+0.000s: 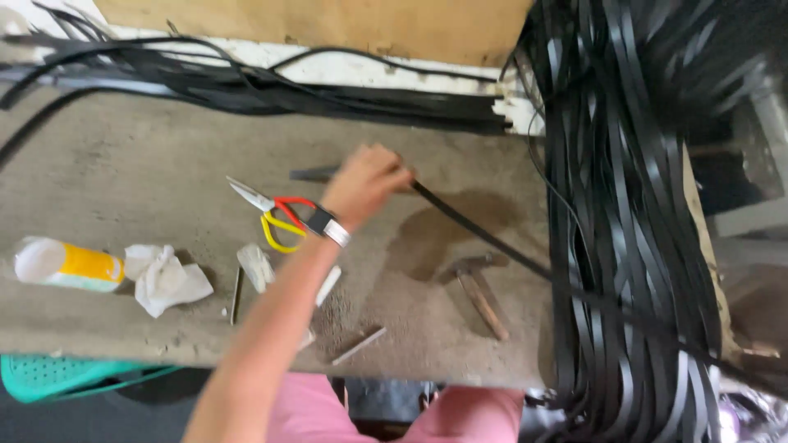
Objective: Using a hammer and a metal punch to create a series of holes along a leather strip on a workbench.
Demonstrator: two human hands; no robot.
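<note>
1. A black strap point(480, 234) is lying across the worktop point(123, 172); its near end is passing under the left hand point(367, 182), and from there it is running away to that hand's right toward the heap of black straps point(624, 246) that is hanging over the worktop's edge.
2. The left hand is reaching out over the worktop with its fingers curled down and clamped on the strap; a dark band is sitting on the wrist.
3. The right hand is not showing in the view.
4. Just left of the wrist, scissors point(275, 213) with red and yellow handles are lying flat.
5. To the hand's lower right, below the strap, a hammer point(478, 289) is resting.
6. Well to the left, crumpled paper point(164, 279) and a white and yellow tube point(66, 264) are lying near the worktop's front edge.
</note>
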